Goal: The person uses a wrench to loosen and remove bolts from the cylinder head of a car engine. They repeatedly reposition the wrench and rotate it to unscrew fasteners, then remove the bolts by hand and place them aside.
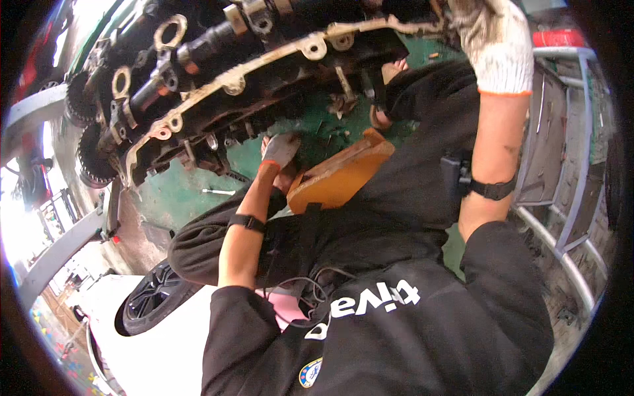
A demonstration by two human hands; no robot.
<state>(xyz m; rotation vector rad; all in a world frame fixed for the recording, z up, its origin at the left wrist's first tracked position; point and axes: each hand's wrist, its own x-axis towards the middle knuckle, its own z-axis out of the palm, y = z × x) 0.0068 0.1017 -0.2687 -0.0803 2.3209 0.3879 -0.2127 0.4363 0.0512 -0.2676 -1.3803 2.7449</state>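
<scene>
A dark, greasy engine cylinder head (244, 79) with a pale gasket edge, shafts and toothed wheels at its left end spans the upper picture. My left hand (282, 150), in a grey-white work glove with an orange cuff, reaches beneath its lower edge; the fingers are mostly hidden there. At the right end of the engine, my right hand (492, 43) wears a soiled white knit glove. Its fingers bend against the metal end, partly cut off by the top edge. Between my legs, below the engine, stands an orange-yellow slab-like piece (347, 177) with a worn edge.
A green floor (188, 191) lies under the engine, with a small white stick (218, 191) on it. Grey metal frame bars (53, 254) run along the left. A metal rack (571, 152) stands at the right. At lower left are a black wheel (155, 297) and a white car body.
</scene>
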